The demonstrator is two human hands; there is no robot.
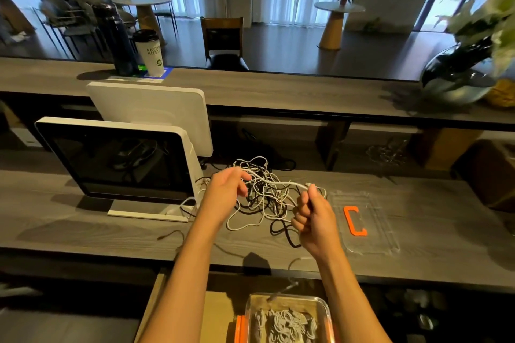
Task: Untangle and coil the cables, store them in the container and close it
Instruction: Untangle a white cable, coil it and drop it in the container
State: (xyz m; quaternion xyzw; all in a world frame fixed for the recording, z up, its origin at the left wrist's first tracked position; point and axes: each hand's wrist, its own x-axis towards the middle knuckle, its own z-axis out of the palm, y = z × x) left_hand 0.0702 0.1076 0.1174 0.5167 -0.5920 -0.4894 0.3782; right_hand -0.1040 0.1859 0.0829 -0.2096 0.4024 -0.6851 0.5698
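Two grey wood-grain counters: a raised one across the upper frame, a lower worktop (83, 231) across the middle.

Item: white point-of-sale terminal (117, 159), left of centre, dark screen facing the viewer, a second white panel standing behind it.

Item: dark glass vase (457, 75) with pale flowers, upper right, on the raised counter.

Item: clear container lid (365, 223) with orange clip, flat on the worktop, right of centre, just beside the right hand.

Item: clear container (289, 317) with orange side latches, bottom centre, below the worktop edge, open, holding coiled grey-white cables.

Item: tangle of cables (264, 195), white and black, heaped on the worktop at centre, between the terminal's base and the lid.

Item: left hand (225, 189), raised over the tangle's left side, fingers curled into the white strands; whether it actually pinches one, I cannot tell.

Item: right hand (312, 211), closed around a white cable (281, 183), plug end poking out above the thumb, the cable running across to the left hand.

Item: paper cup (149, 53) with dark lid, upper left, beside a dark bottle (115, 42).
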